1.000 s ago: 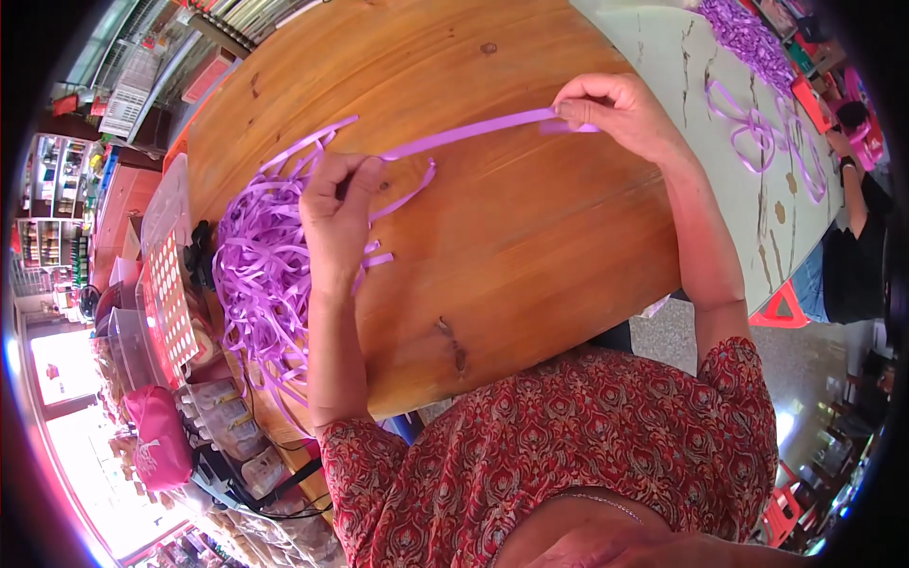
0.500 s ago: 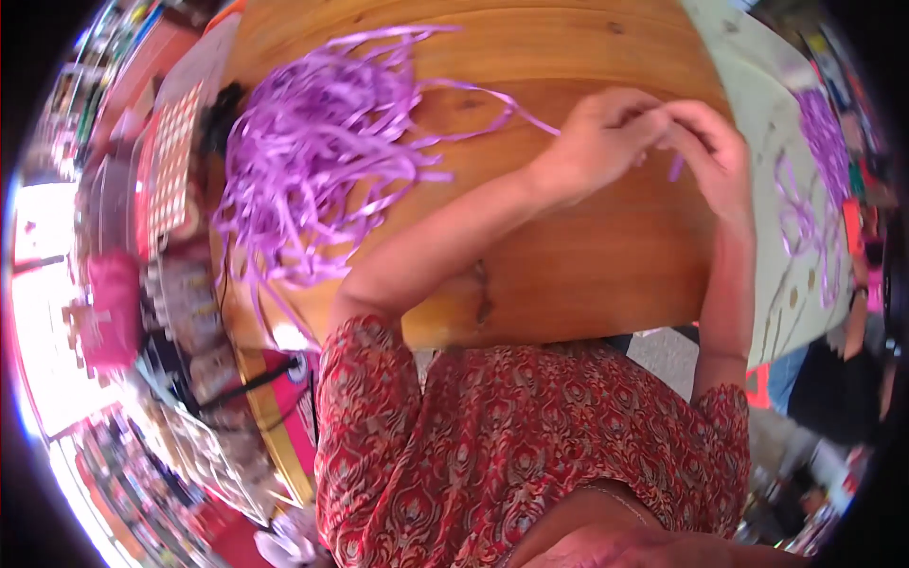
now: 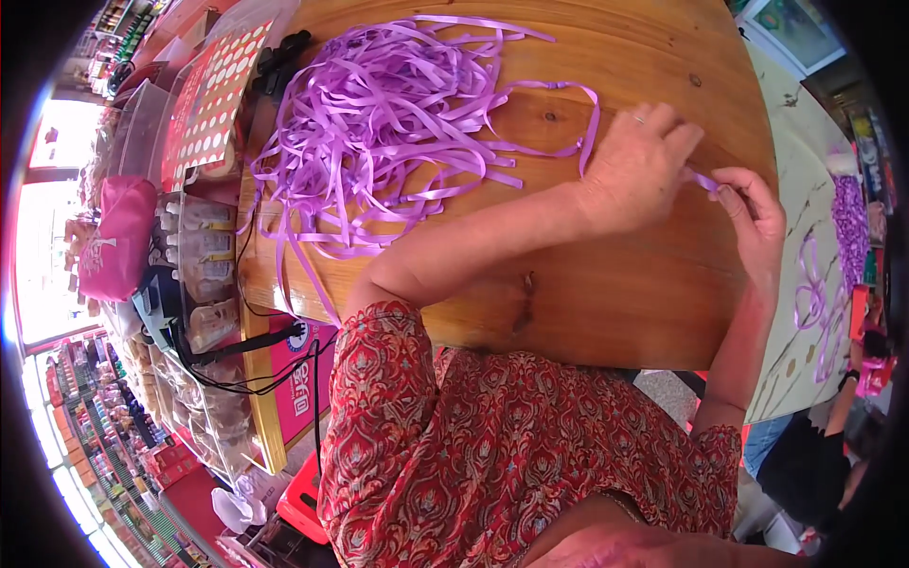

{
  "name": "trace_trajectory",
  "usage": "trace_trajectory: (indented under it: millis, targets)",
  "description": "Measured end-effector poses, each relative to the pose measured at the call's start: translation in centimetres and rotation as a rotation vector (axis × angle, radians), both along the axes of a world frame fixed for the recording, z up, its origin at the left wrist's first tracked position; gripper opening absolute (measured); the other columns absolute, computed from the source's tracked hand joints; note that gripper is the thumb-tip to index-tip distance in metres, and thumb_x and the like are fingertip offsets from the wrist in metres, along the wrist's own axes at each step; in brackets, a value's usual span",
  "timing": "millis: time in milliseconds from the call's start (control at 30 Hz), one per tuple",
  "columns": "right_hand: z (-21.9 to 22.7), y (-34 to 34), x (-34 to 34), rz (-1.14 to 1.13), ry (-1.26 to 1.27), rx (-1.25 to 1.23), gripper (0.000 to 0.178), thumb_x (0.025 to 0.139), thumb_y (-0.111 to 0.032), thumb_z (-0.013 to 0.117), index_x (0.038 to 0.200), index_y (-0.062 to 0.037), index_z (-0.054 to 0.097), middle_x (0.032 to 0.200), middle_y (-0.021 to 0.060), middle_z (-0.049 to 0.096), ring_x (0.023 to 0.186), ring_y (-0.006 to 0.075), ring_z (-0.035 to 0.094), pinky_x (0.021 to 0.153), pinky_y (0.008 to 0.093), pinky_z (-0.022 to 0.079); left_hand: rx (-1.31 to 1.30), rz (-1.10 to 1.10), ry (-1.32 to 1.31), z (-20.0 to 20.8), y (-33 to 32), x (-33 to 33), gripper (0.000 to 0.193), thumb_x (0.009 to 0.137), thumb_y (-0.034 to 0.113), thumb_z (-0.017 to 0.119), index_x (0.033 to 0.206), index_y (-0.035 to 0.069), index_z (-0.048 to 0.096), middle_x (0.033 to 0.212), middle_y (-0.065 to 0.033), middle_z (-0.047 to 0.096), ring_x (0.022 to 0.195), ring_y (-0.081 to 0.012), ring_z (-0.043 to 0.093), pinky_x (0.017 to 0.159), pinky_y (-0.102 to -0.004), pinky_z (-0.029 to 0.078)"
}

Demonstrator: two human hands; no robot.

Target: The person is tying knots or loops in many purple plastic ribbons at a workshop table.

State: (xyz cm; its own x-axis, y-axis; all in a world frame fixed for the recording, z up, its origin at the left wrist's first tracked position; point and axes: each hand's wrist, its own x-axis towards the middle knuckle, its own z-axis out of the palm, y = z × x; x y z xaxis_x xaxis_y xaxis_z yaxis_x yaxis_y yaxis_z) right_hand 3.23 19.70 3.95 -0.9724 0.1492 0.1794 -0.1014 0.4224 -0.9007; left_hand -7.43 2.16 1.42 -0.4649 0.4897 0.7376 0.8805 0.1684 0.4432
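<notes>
A purple ribbon [image 3: 594, 118] runs in a loop from the heap of ribbons [image 3: 379, 114] and passes behind my left hand [image 3: 636, 166]. This hand is bent over with its back toward me, its fingers curled round the ribbon; where they grip is partly hidden. A short end of the ribbon shows between the two hands. My right hand [image 3: 757, 213] pinches that end between thumb and forefinger. Both hands are held over the right part of the wooden table [image 3: 606, 293].
A pale side table [image 3: 772, 379] adjoins on the right, with more purple ribbon [image 3: 822, 293] on it. Beyond it is another person in black [image 3: 805, 469]. Left of the table stand a dotted red box [image 3: 213, 104], a pink pouch [image 3: 118, 237], clear packs and black cables [image 3: 256, 383].
The view has shifted, and the scene sits further right and lower. My hands, close together before, are now slightly apart with ribbon stretched between them. My left hand has turned its back upward.
</notes>
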Motion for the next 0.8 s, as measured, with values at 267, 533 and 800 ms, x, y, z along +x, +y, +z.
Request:
trace_trajectory:
  millis: [267, 533, 800]
  targets:
    - [-0.1, -1.1, -0.2, -0.114, 0.122, 0.004, 0.015, 0.086, 0.003, 0.057, 0.102, 0.0022, 0.059, 0.089, 0.0031, 0.060, 0.082, 0.0092, 0.057, 0.074, 0.0198, 0.045, 0.193, -0.397, -0.744, -2.1, 1.4, 0.6, 0.013, 0.080, 0.012, 0.066, 0.082, 0.000, 0.067, 0.072, -0.0125, 0.063, 0.066, -0.0199, 0.058, 0.061, -0.0317, 0.046]
    - [0.4, 2.0, 0.1, -0.196, 0.297, -0.094, 0.014, 0.090, -0.009, 0.057, 0.096, 0.0010, 0.064, 0.078, 0.0025, 0.060, 0.074, 0.0095, 0.057, 0.071, 0.0218, 0.045, 0.183, -0.507, -1.213, 0.1, 0.4, 0.4, 0.007, 0.083, 0.006, 0.065, 0.088, 0.001, 0.068, 0.078, 0.0020, 0.063, 0.070, -0.0036, 0.053, 0.064, -0.0185, 0.042]
    - [1.1, 1.8, 0.9, -0.147, 0.354, 0.047, 0.019, 0.084, -0.008, 0.063, 0.102, -0.0012, 0.066, 0.087, 0.0048, 0.065, 0.082, 0.0133, 0.059, 0.075, 0.0249, 0.047, 0.188, -0.517, -1.325, 0.4, -0.2, 0.5, 0.011, 0.082, 0.005, 0.068, 0.092, 0.002, 0.069, 0.082, 0.0009, 0.065, 0.075, -0.0042, 0.054, 0.069, -0.0193, 0.043]
